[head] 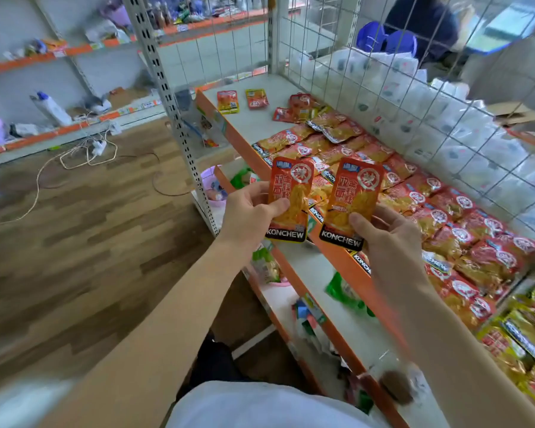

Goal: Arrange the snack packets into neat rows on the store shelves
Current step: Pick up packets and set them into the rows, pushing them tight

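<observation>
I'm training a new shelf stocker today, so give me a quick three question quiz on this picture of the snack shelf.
1. True or false: the left hand holds the left packet and the right hand holds the right packet, one packet each.
2. Multiple choice: what stands at the back of the top shelf, behind the heaped packets? A. a wire mesh panel B. a glass door C. a wooden board
3. Fill in: the black band on each held packet reads ____.
Key: 1 true; 2 A; 3 KONCHEW.
</observation>
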### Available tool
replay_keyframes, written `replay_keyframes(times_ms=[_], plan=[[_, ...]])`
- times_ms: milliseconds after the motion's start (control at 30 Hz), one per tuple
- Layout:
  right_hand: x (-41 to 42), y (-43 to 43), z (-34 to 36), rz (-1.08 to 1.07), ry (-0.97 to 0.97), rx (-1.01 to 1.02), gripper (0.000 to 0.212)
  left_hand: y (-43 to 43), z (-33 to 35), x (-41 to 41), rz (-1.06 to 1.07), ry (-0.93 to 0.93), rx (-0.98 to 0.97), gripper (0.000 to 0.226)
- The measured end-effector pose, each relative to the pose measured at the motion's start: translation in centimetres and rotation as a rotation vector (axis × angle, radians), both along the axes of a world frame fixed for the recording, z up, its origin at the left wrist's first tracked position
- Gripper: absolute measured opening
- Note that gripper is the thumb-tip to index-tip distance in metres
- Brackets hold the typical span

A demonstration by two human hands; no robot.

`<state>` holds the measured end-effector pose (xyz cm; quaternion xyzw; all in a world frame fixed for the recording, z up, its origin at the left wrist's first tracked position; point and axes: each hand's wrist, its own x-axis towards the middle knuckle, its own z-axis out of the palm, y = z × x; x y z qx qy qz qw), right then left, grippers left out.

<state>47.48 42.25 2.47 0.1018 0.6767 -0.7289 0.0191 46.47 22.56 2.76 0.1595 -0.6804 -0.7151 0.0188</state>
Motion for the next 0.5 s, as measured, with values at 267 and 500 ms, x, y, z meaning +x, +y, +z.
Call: replay_keyframes(times_ms=[267, 500], plan=[[-4.1, -0.1, -0.3, -0.185, 0.013, 0.083, 0.016, 0.2, 0.2, -8.1, -0.206, 0.058, -0.073, 0.021], [-8.9, -3.4, -2.0, -0.418, -0.02, 0.153, 0.013, -2.3, -1.6, -17.0, -0.37, 0.078, -0.222, 0.014]])
